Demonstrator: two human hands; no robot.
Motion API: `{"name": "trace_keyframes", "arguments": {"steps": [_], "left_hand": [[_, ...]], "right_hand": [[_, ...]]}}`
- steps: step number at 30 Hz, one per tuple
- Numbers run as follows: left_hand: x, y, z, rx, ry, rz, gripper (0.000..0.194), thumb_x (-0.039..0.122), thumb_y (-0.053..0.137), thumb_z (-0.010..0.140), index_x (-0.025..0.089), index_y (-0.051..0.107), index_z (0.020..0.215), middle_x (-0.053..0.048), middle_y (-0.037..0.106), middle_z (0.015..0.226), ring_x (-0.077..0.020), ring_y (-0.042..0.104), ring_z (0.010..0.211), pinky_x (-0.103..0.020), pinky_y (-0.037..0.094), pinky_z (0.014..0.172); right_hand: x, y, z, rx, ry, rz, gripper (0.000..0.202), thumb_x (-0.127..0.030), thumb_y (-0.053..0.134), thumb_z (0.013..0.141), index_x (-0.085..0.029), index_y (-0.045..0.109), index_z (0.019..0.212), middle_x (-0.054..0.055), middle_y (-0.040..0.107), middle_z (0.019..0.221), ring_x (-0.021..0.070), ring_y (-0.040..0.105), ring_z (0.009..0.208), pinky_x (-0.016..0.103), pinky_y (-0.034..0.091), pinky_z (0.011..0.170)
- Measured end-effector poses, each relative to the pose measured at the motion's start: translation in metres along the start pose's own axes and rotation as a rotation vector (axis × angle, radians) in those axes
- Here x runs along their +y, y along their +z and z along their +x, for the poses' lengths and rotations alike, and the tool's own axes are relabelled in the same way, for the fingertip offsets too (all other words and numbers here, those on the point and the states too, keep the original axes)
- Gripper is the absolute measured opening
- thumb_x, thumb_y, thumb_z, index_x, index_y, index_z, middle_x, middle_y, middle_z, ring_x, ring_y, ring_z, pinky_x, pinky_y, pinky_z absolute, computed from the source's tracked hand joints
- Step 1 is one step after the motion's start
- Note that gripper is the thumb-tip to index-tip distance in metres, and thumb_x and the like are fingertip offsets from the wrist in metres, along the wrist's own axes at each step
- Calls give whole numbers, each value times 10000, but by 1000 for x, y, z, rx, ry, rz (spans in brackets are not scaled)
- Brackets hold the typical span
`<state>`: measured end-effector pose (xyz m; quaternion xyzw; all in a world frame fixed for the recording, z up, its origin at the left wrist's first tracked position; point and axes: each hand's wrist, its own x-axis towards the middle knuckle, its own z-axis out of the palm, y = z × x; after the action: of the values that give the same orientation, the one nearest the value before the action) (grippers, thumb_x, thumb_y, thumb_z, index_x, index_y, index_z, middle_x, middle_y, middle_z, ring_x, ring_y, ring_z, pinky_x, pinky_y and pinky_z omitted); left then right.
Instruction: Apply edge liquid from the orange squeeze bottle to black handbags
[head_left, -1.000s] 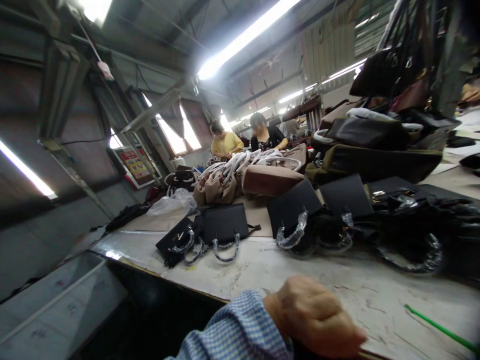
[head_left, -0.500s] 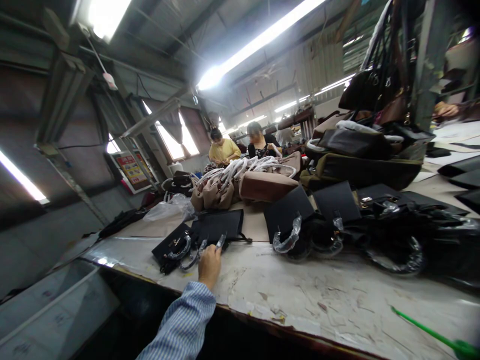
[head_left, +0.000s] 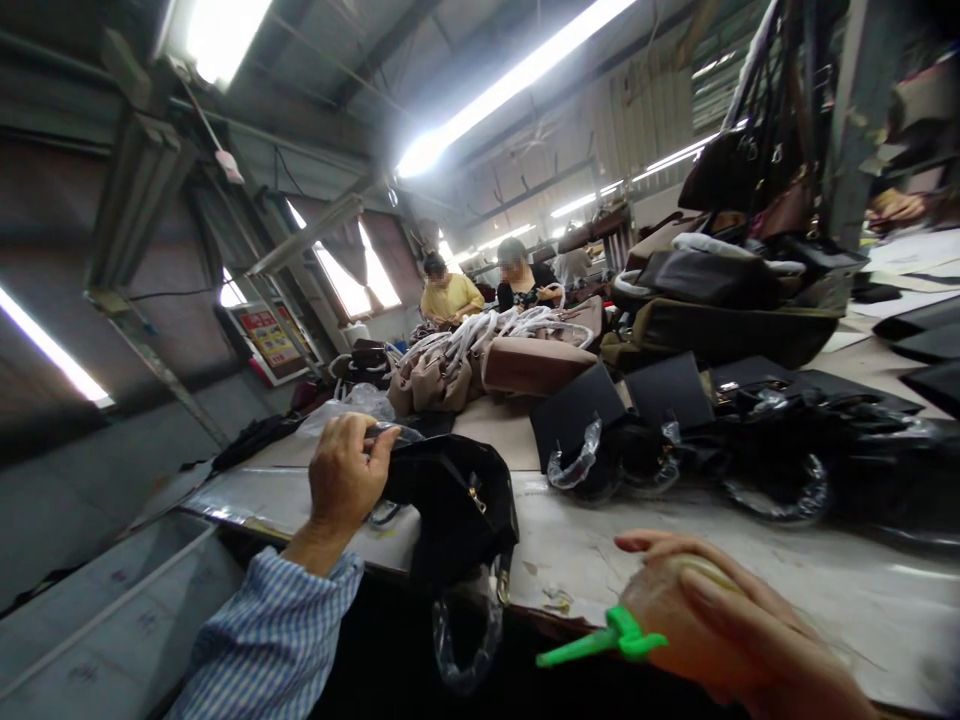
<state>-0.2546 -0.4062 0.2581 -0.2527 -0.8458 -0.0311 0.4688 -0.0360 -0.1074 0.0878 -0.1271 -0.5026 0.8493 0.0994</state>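
My left hand (head_left: 347,475) is closed around a plastic-wrapped handle of a black bag (head_left: 457,500). The bag hangs tilted over the table's front edge, its zipper pull showing and its other wrapped handle (head_left: 466,650) dangling below. At the lower right, my right hand (head_left: 742,610) is wrapped round a translucent bottle (head_left: 675,600) with a green nozzle (head_left: 600,640) that points left towards the bag. A gap separates the nozzle from the bag.
More black bags (head_left: 574,410) with wrapped handles lie along the right of the table (head_left: 570,540). Behind them are beige and brown bags (head_left: 536,365) and an olive bag (head_left: 731,333). Two people (head_left: 450,292) sit at the far side. Clear plastic (head_left: 352,405) lies at the left.
My left hand has lifted a black bag by its handle and moved left and up. My right hand has come into view with the green-nozzled bottle, whose nozzle lay at the lower right before.
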Motion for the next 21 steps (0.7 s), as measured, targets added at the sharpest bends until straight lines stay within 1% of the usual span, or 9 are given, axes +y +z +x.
{"name": "trace_keyframes", "arguments": {"steps": [1, 2, 4, 9, 13, 14, 16, 18, 21], "left_hand": [[3, -6, -1, -8, 40, -18, 238, 445, 527, 1010, 254, 517, 870, -74, 629, 849, -299, 589, 888, -401, 486, 827], [6, -12, -1, -16, 78, -42, 239, 441, 525, 1016, 252, 518, 870, -68, 624, 842, -293, 587, 874, -397, 484, 813], [12, -20, -3, -26, 146, -97, 233, 429, 533, 1023, 243, 531, 883, -58, 624, 844, -282, 589, 854, -389, 482, 794], [29, -34, -4, -70, 217, -173, 194, 389, 570, 1021, 226, 570, 916, -41, 645, 872, -261, 609, 862, -368, 480, 796], [40, -45, -5, -124, 198, -233, 185, 382, 592, 1015, 222, 592, 921, -28, 658, 885, -241, 632, 868, -348, 484, 795], [43, -47, -5, -140, 191, -251, 184, 383, 600, 1013, 222, 598, 924, -23, 660, 888, -236, 638, 869, -342, 486, 794], [46, -51, -5, -158, 173, -284, 186, 387, 610, 1012, 221, 606, 929, -16, 659, 889, -225, 646, 865, -333, 489, 790], [48, -52, -4, -168, 148, -316, 196, 392, 613, 1018, 215, 613, 933, -14, 653, 886, -216, 646, 849, -326, 488, 778], [48, -45, -2, -165, 123, -343, 208, 396, 619, 1021, 204, 621, 941, -16, 649, 884, -209, 641, 828, -322, 483, 755]], "right_hand": [[-2, 11, 7, -63, 37, 37, 551, -658, 816, 751, -261, 771, 1130, 130, 749, 1017, 243, 642, 626, 279, 422, 385], [-3, 21, 14, -123, 65, 69, 589, -662, 850, 703, -241, 769, 1108, 118, 735, 993, 227, 628, 612, 271, 424, 385], [-3, 38, 29, -183, 99, 129, 660, -651, 870, 669, -235, 751, 1167, 81, 691, 883, 235, 645, 643, 246, 420, 391], [14, 64, 59, -326, 75, 175, 721, -580, 834, 728, -151, 684, 1287, 55, 660, 832, 178, 606, 589, 200, 346, 357], [30, 70, 76, -410, 82, 147, 674, -495, 815, 780, -170, 645, 1346, 39, 666, 852, 189, 642, 644, 194, 374, 377], [33, 71, 80, -441, 73, 150, 623, -480, 819, 778, -174, 662, 1298, 35, 668, 841, 187, 642, 641, 193, 378, 381], [38, 72, 89, -519, 54, 172, 466, -467, 837, 754, -162, 701, 1079, 30, 665, 789, 163, 620, 603, 186, 382, 392], [41, 73, 95, -598, 61, 197, 394, -474, 847, 729, -153, 675, 881, 30, 660, 724, 139, 594, 550, 179, 382, 391], [45, 75, 93, -697, 125, 216, 400, -470, 847, 701, -133, 689, 848, 49, 683, 707, 142, 608, 526, 174, 396, 373]]}}
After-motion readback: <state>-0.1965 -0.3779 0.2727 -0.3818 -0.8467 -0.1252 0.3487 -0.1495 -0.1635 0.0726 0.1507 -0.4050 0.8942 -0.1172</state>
